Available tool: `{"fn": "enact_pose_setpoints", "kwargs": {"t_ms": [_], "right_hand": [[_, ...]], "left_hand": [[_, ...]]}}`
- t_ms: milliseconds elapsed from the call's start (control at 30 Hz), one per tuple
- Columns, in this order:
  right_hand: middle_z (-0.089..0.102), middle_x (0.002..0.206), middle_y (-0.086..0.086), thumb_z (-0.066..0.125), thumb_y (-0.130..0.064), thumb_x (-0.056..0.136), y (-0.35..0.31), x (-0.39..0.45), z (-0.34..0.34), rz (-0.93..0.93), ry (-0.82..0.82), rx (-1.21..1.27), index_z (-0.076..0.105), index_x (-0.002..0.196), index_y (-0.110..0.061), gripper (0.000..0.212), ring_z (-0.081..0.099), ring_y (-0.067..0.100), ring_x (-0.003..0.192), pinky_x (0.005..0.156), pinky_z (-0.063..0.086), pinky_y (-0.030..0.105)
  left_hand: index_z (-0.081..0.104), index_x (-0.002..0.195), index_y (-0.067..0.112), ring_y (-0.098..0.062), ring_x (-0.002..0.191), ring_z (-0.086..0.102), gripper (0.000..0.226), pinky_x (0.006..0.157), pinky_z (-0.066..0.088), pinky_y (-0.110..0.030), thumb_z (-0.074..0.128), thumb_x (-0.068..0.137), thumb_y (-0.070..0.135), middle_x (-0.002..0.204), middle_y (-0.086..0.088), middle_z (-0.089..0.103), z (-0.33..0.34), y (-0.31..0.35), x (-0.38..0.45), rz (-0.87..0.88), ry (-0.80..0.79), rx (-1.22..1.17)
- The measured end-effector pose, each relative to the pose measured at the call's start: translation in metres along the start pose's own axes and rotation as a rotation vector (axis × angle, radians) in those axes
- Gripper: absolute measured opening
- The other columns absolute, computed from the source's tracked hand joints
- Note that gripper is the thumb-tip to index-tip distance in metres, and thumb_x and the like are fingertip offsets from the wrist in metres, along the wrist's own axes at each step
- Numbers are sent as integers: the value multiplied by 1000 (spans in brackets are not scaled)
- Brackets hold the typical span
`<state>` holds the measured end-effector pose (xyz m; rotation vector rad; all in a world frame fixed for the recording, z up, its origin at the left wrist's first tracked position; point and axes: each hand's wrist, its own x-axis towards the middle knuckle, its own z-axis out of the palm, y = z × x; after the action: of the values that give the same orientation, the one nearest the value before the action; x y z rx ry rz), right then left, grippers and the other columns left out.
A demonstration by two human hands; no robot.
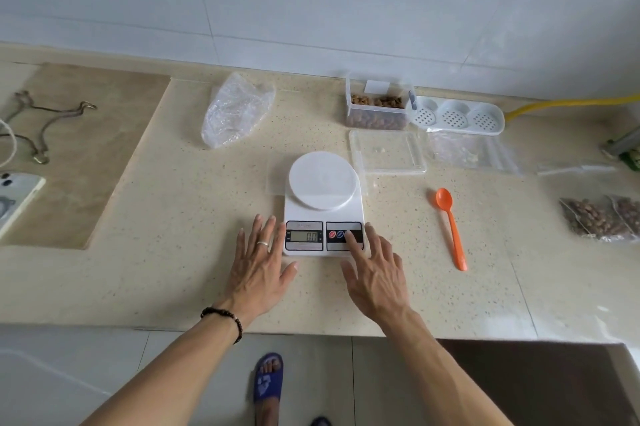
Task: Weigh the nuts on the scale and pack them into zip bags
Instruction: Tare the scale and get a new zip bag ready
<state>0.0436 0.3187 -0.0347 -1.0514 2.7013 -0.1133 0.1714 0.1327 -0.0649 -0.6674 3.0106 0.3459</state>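
Observation:
A white digital kitchen scale [323, 204] with a bare round platter stands at the middle of the counter; its display is lit. My left hand [261, 266] lies flat, fingers spread, against the scale's left front edge. My right hand [375, 273] is spread too, its index fingertip on the scale's button panel. A clear box of nuts [377, 110] stands open at the back. Its clear lid [388, 152] lies in front of it. An orange spoon [450, 228] lies to the right. Empty zip bags [474, 152] and filled nut bags [599, 221] lie further right.
A crumpled clear plastic bag [235, 110] lies back left. A white perforated tray [457, 115] sits beside the nut box, and a yellow hose [568, 103] runs behind it. A phone [14, 197] and metal hooks [45, 127] lie at the far left. The counter's front edge [311, 330] is near my wrists.

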Motion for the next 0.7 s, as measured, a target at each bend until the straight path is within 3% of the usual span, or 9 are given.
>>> {"fn": "enact_pose_setpoints", "kwargs": {"t_ms": [200, 300, 433, 567, 700], "right_hand": [[4, 163, 9, 32, -45, 102, -1, 1, 4, 8, -1, 0, 18, 153, -31, 55, 18, 30, 145, 111, 30, 46], [5, 163, 7, 32, -46, 101, -3, 2, 5, 31, 4, 1, 20, 152, -33, 54, 14, 30, 146, 112, 28, 46], [5, 163, 7, 33, -47, 101, -4, 2, 7, 40, 4, 0, 19, 152, -34, 55, 16, 30, 145, 111, 29, 46], [3, 163, 8, 35, -45, 101, -5, 1, 7, 41, -10, 3, 16, 153, -32, 57, 15, 30, 145, 111, 29, 45], [5, 163, 8, 35, -45, 101, -6, 1, 0, 36, 3, 28, 20, 152, -29, 56, 16, 30, 146, 113, 26, 45]], "left_hand": [[16, 153, 9, -30, 148, -1, 80, 118, 5, -52, 19, 89, 58, 160, -14, 9, 6, 1, -1, -5, 10, -22], [7, 154, 11, -27, 148, -9, 77, 118, -1, -50, 27, 94, 56, 161, -11, -1, 7, 2, 0, -8, -10, -42], [14, 153, 9, -29, 148, -1, 79, 118, 4, -53, 29, 91, 55, 161, -13, 7, 9, 2, -1, -6, 25, -65], [4, 154, 12, -27, 148, -11, 77, 119, -3, -49, 41, 97, 48, 162, -10, -4, 3, 4, -2, -14, -10, -78], [10, 154, 10, -27, 149, -6, 76, 120, 2, -49, 45, 96, 45, 162, -12, 4, -8, 7, 1, 18, 13, -81]]}}
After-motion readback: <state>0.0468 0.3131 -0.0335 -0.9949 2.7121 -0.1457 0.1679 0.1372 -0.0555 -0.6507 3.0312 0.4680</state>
